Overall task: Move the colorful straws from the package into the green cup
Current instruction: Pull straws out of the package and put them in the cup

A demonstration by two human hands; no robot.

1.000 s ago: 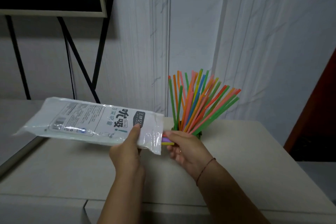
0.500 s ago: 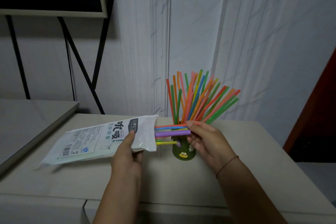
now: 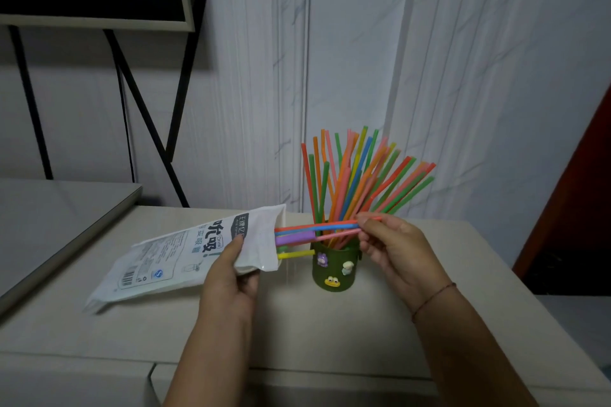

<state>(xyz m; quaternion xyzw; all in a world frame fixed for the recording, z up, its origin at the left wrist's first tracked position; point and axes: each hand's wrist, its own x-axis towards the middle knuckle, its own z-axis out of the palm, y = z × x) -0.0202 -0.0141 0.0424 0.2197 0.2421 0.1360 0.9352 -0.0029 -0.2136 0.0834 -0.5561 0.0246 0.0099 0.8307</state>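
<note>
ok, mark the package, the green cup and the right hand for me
package (image 3: 185, 261): head view, on the printed white front of the bag.
green cup (image 3: 334, 269): head view, on its front wall among the stickers.
right hand (image 3: 393, 251): head view, on the back of the hand pinching straws.

The white package (image 3: 185, 258) with dark printed lettering lies tilted, its open mouth raised toward the green cup (image 3: 334, 269), and a few straws (image 3: 317, 231) in red, blue, pink, purple and yellow poke out of it sideways. The cup stands upright just beside that mouth, dotted with little cartoon charms. A fan of orange, green, pink and blue straws (image 3: 360, 175) splays up from it.
</note>
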